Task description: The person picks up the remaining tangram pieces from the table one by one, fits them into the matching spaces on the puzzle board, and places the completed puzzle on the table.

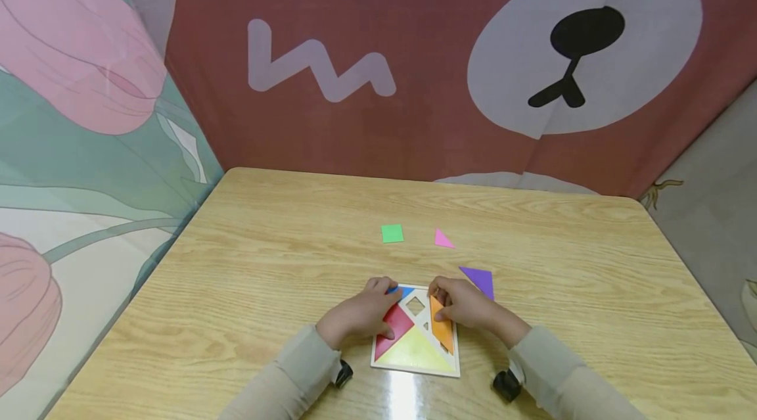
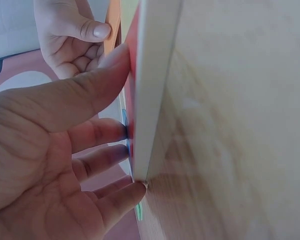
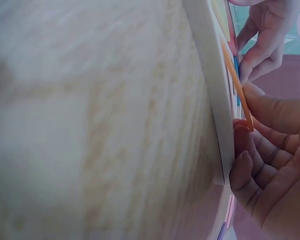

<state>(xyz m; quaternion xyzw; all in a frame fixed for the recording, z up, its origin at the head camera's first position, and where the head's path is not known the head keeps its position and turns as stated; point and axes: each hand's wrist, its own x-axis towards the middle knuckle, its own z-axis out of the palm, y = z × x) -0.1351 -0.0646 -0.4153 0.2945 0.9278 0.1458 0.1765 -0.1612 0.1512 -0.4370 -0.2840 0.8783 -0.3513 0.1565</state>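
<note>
Works with two bare hands at a wooden tangram tray (image 1: 416,372), laid flat on the near part of a wood-grain table (image 1: 284,242). With the right hand (image 1: 470,305), pinches an orange parallelogram (image 1: 441,331) between thumb and finger at the tray's right side, far end raised off the tray, so tilted rather than flat, with a small gap (image 1: 445,349) showing at its near end. Rests the left hand (image 1: 362,312) on the opposite side, thumb on a red triangle (image 1: 402,323), other fingers extended, touching a blue piece (image 1: 408,291) at the far left corner and the tray's edge; seems to steady the tray. Also in the tray: a yellow triangle (image 1: 416,351) along the near side and a bare diamond-shaped recess (image 1: 415,305). Beyond it, on the table: a green square (image 1: 392,234), a pink triangle (image 1: 444,238) and, just past the right forearm, a purple triangle (image 1: 480,280)

Appears to be fitting the orange parallelogram or prising it out; cannot tell which. If fitting, calls for lining up the slanted sides, lowering the raised end and pressing flat; if removing, for lifting clear without disturbing neighbouring pieces
</note>
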